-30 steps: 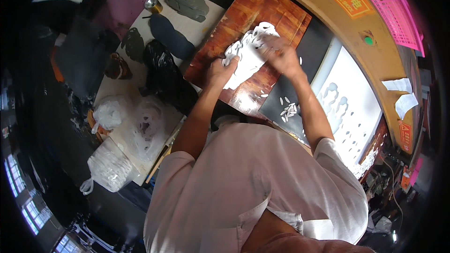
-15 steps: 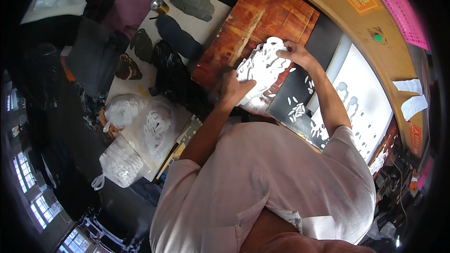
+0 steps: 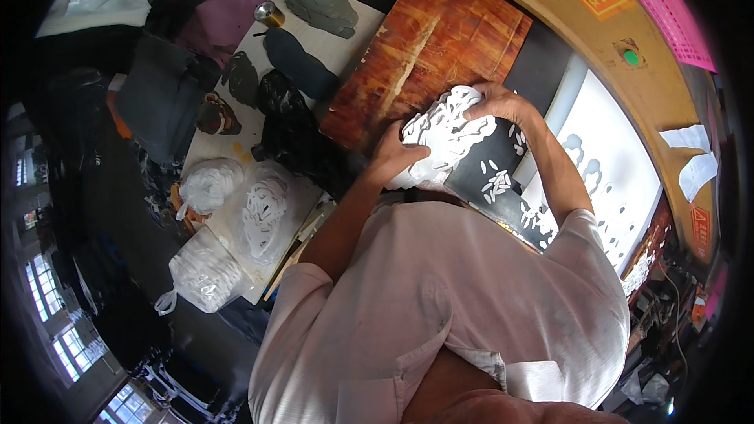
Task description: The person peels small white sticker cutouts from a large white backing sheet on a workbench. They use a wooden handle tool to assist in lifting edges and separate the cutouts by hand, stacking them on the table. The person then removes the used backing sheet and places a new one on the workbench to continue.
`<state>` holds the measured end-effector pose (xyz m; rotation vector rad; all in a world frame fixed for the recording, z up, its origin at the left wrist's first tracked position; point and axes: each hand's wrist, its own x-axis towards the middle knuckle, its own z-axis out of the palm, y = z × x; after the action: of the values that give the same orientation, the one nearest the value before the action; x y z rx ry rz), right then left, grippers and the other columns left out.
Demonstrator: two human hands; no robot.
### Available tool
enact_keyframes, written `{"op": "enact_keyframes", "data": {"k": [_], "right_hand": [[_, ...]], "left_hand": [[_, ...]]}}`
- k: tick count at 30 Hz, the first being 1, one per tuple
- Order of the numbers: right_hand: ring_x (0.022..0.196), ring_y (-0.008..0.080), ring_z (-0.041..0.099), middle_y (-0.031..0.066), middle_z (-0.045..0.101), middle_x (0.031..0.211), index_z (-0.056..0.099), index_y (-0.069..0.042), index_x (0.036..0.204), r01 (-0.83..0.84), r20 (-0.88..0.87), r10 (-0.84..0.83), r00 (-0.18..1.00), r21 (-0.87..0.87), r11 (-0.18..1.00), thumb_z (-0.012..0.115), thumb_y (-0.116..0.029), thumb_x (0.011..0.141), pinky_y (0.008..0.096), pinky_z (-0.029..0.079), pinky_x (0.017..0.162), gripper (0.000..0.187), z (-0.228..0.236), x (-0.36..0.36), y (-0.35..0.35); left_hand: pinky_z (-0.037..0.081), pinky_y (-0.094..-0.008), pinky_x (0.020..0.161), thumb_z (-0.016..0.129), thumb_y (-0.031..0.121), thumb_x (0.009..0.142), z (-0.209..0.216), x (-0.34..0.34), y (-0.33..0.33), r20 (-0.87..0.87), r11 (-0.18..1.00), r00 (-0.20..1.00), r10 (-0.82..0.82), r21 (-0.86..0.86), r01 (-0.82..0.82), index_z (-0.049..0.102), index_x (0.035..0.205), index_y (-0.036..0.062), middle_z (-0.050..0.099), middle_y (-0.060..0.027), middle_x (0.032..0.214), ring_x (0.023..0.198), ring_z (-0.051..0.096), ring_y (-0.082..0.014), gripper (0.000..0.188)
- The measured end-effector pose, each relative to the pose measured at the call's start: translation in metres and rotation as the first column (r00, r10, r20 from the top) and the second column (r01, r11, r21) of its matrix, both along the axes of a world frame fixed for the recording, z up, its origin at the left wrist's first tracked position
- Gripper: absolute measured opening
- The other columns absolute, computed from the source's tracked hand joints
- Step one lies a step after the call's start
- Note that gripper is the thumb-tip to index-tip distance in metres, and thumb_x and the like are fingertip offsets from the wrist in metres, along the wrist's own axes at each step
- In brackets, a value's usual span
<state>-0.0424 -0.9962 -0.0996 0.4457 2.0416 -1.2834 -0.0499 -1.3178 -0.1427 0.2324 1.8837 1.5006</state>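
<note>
Between my two hands is a thick stack of white die-cut pieces with curved, looped outlines. My left hand grips its left side, thumb lying over the top. At the upper right end my right hand has its fingers curled over the edge. The stack is above the near part of a reddish-brown worn board; whether it rests there I cannot tell. Small white oval scraps lie on the black surface to the right.
A white sheet with cut-out holes lies at the right below a yellow machine beam with a green button. On the left, a pale table bears bagged white pieces, a black plastic bag and a metal can.
Both hands have brought the white stack slightly nearer to me, toward the board's near edge. More of the brown board shows beyond it.
</note>
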Motion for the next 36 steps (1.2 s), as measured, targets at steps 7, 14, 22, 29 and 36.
{"op": "enact_keyframes", "data": {"k": [7,14,22,29,36], "right_hand": [[0.111,0.0268,0.072,0.0142,0.078,0.117,0.072,0.0,0.128,0.018,-0.107,-0.009,0.994,0.078,0.997,0.091,-0.022,0.076,0.0346,0.053,0.101,0.059,0.009,0.02,-0.01],[0.128,0.0255,0.064,0.0139,0.071,0.133,0.062,-0.001,0.145,0.143,-0.199,-0.19,0.961,-0.229,0.963,0.092,-0.019,0.075,0.0349,0.046,0.115,0.078,0.029,0.054,-0.019],[0.131,0.0247,0.062,0.0125,0.067,0.141,0.052,-0.008,0.158,0.1,-0.451,-0.193,0.871,-0.222,0.97,0.094,-0.016,0.076,0.036,0.046,0.115,0.092,0.042,0.073,-0.034],[0.127,0.0206,0.062,0.0098,0.067,0.136,0.057,-0.003,0.148,0.203,-0.419,-0.268,0.868,-0.195,0.96,0.096,-0.013,0.076,0.0344,0.045,0.114,0.083,-0.005,0.062,-0.053],[0.123,0.018,0.061,0.0064,0.066,0.134,0.06,-0.002,0.143,0.131,-0.461,-0.259,0.849,-0.291,0.948,0.099,-0.021,0.074,0.0342,0.046,0.112,0.082,0.019,0.062,-0.033]], "left_hand": [[0.054,-0.0354,0.093,0.082,0.023,0.082,0.014,0.002,-0.007,0.142,0.971,0.963,-0.229,0.11,0.214,0.072,0.124,-0.0006,0.076,-0.0103,0.11,0.104,0.069,-0.0168,0.049],[0.053,-0.0421,0.102,0.084,0.027,0.08,0.047,0.019,-0.007,-0.03,0.973,0.979,-0.202,-0.123,0.197,0.055,0.138,-0.003,0.07,-0.024,0.125,0.118,0.069,-0.0332,0.072],[0.051,-0.0479,0.108,0.091,0.026,0.075,0.062,-0.004,-0.033,-0.563,0.974,0.797,-0.22,-0.172,0.147,0.052,0.147,-0.0008,0.066,-0.0282,0.135,0.126,0.064,-0.0429,0.086],[0.046,-0.0511,0.112,0.095,0.034,0.071,0.008,-0.006,-0.035,-0.773,0.959,0.571,-0.278,-0.257,0.12,0.043,0.156,0.0031,0.059,-0.0228,0.147,0.133,0.057,-0.0432,0.105],[0.054,-0.0491,0.101,0.088,0.028,0.08,0.016,-0.013,-0.028,-0.851,0.976,0.479,-0.215,-0.21,0.063,0.053,0.148,0.0042,0.065,-0.0199,0.133,0.122,0.064,-0.0408,0.08]]}}
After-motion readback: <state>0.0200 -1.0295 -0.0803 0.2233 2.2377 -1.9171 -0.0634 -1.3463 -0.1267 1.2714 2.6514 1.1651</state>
